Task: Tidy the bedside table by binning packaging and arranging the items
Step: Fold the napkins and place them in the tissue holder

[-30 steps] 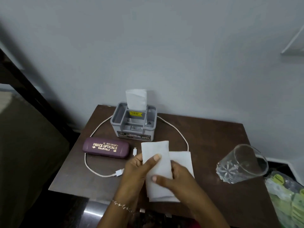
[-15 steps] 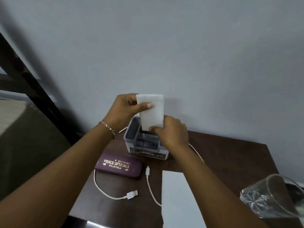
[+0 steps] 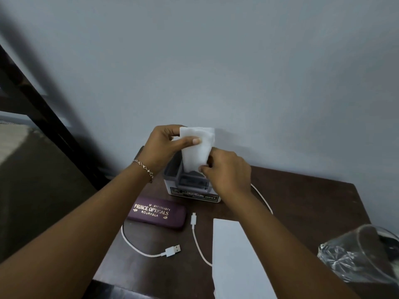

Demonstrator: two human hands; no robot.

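A folded white tissue stands upright in the rear slot of the grey organiser box at the back of the brown bedside table. My left hand pinches the tissue's top left edge between thumb and fingers. My right hand pinches its lower right edge, just above the box. A second folded white tissue lies flat on the table near the front, under my right forearm.
A maroon spectacle case lies left of centre in front of the box. A white USB cable loops round the box and over the table. A clear glass lies on its side at the right edge. The grey wall is close behind.
Both hands lifted one tissue from the table front to the organiser box; since half a second ago it sits a little lower in the slot. The camera moved closer.
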